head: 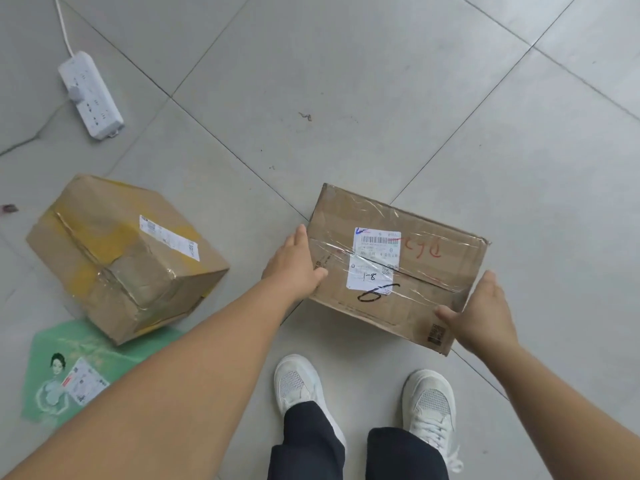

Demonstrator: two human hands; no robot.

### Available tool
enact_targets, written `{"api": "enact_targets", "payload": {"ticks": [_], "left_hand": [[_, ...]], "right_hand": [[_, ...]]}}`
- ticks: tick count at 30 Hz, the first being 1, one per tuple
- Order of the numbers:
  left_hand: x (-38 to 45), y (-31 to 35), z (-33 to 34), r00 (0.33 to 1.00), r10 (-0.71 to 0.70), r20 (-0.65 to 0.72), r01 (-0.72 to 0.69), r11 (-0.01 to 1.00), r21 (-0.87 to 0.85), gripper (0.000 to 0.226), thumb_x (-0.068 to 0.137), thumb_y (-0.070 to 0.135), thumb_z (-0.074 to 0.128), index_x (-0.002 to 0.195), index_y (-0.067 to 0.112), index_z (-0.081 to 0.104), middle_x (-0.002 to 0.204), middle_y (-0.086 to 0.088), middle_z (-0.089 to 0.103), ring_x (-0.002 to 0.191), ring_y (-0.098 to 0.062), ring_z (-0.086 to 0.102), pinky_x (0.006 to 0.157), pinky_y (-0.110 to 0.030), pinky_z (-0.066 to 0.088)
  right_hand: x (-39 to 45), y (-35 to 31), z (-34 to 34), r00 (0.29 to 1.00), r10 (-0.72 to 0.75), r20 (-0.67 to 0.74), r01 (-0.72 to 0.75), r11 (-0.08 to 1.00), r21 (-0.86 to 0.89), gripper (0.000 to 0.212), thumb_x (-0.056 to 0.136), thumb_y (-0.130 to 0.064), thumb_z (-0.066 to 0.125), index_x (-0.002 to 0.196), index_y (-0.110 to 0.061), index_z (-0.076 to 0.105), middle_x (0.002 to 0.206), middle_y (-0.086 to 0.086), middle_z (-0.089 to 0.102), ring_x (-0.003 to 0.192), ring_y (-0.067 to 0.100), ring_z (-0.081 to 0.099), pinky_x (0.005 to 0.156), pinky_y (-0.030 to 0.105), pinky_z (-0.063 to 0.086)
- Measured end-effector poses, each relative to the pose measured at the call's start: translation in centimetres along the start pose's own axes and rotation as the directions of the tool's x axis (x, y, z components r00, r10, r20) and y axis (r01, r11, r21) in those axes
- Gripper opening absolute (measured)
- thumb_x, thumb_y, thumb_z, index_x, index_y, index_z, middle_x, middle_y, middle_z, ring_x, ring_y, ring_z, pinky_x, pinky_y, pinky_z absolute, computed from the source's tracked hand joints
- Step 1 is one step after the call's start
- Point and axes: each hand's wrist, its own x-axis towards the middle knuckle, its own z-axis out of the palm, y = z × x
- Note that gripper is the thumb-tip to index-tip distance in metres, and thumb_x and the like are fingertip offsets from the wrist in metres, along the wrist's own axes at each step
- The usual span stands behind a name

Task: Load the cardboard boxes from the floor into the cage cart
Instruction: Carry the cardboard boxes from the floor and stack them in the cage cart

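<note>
Flat cardboard box (398,268) sits on the tile floor (346,81) just beyond the white shoes (298,382), sandwiched between both hands. Left hand (294,268) presses its left edge, fingers straight, thumb on top. Right hand (481,313) cups the near-right corner, fingers straight too.

We see open tiled floor (363,81) beyond and right of the flat cardboard box (415,271). To its left a taped box (121,258) and green mailer (52,368) crowd the floor; a power strip (90,95) lies farther off.
</note>
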Motion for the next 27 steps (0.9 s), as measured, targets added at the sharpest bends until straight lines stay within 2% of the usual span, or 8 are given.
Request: {"api": "enact_targets", "payload": {"ticks": [2, 4, 9, 12, 16, 18, 22, 27], "left_hand": [[1.2, 0.1, 0.7, 1.0, -0.018, -0.007, 0.017, 0.999, -0.035, 0.097, 0.09, 0.036, 0.063, 0.153, 0.016, -0.007, 0.159, -0.003, 0.014, 0.14, -0.027, 0.031, 0.108, -0.041, 0.033], [2.1, 0.2, 1.2, 1.0, -0.022, -0.01, 0.021, 0.999, -0.05, 0.101, 0.088, 0.035, 0.066, 0.153, 0.017, -0.01, 0.159, -0.003, 0.016, 0.138, -0.027, 0.034, 0.106, -0.041, 0.035], [2.6, 0.5, 2.0, 0.999, -0.024, -0.042, 0.018, 0.992, -0.129, 0.107, 0.085, 0.026, 0.07, 0.152, 0.021, -0.013, 0.156, -0.003, 0.022, 0.131, -0.026, 0.042, 0.098, -0.037, 0.04], [1.3, 0.7, 2.2, 0.996, -0.04, -0.076, 0.026, 0.985, -0.173, 0.106, 0.085, 0.024, 0.071, 0.153, 0.023, -0.01, 0.154, -0.002, 0.025, 0.129, -0.025, 0.045, 0.094, -0.034, 0.041], [-1.9, 1.3, 1.2, 0.993, -0.055, -0.106, 0.028, 0.971, -0.238, 0.105, 0.084, 0.023, 0.071, 0.153, 0.025, -0.008, 0.156, 0.001, 0.023, 0.131, -0.024, 0.043, 0.098, -0.034, 0.04], [-4.1, 2.0, -0.2, 0.991, -0.051, -0.123, 0.016, 0.963, -0.268, 0.105, 0.084, 0.024, 0.072, 0.153, 0.027, -0.007, 0.155, 0.001, 0.024, 0.133, -0.023, 0.041, 0.099, -0.034, 0.039], [-9.1, 4.7, -4.0, 0.982, -0.021, -0.185, -0.041, 0.944, -0.327, 0.104, 0.084, 0.022, 0.071, 0.153, 0.029, -0.006, 0.155, 0.001, 0.025, 0.133, -0.023, 0.04, 0.1, -0.033, 0.038], [-16.0, 8.6, -9.7, 0.951, 0.012, -0.31, -0.135, 0.916, -0.377, 0.102, 0.083, 0.021, 0.071, 0.153, 0.031, -0.003, 0.15, 0.0, 0.03, 0.128, -0.022, 0.043, 0.095, -0.032, 0.039]], "right_hand": [[1.0, 0.6, 1.4, 0.999, 0.04, -0.005, -0.039, 0.997, 0.06, 0.099, 0.071, -0.033, 0.084, 0.144, -0.004, 0.023, 0.143, 0.02, 0.04, 0.13, 0.038, 0.041, 0.103, 0.051, 0.04], [1.5, 1.0, 2.5, 0.999, 0.053, -0.002, -0.052, 0.992, 0.116, 0.097, 0.069, -0.032, 0.084, 0.141, -0.01, 0.023, 0.135, 0.016, 0.048, 0.121, 0.037, 0.049, 0.096, 0.051, 0.044], [2.0, 1.9, 3.7, 0.999, 0.039, -0.002, -0.037, 0.966, 0.257, 0.094, 0.075, -0.021, 0.082, 0.143, -0.022, 0.017, 0.13, 0.002, 0.059, 0.106, 0.031, 0.062, 0.079, 0.038, 0.045], [1.3, 2.2, 3.2, 0.999, 0.037, 0.011, -0.039, 0.947, 0.32, 0.085, 0.077, -0.016, 0.079, 0.14, -0.026, 0.022, 0.123, -0.002, 0.062, 0.1, 0.028, 0.062, 0.082, 0.041, 0.049], [-0.9, 2.4, 0.5, 1.0, 0.011, 0.012, -0.015, 0.917, 0.398, 0.086, 0.08, -0.015, 0.076, 0.143, -0.038, 0.022, 0.124, -0.008, 0.06, 0.102, 0.024, 0.061, 0.083, 0.04, 0.048], [-2.5, 2.2, -1.8, 1.0, 0.003, -0.005, 0.0, 0.898, 0.44, 0.083, 0.082, -0.017, 0.074, 0.142, -0.042, 0.023, 0.124, -0.008, 0.058, 0.103, 0.023, 0.059, 0.08, 0.038, 0.046], [-5.8, 1.3, -7.3, 0.998, -0.019, -0.059, 0.048, 0.842, 0.538, 0.082, 0.077, -0.026, 0.074, 0.138, -0.051, 0.025, 0.13, -0.003, 0.055, 0.112, 0.024, 0.058, 0.095, 0.05, 0.049], [-10.4, 0.0, -15.5, 0.985, -0.104, -0.135, 0.165, 0.787, 0.594, 0.08, 0.076, -0.026, 0.072, 0.134, -0.058, 0.028, 0.128, -0.003, 0.056, 0.11, 0.024, 0.06, 0.09, 0.052, 0.052]]}}
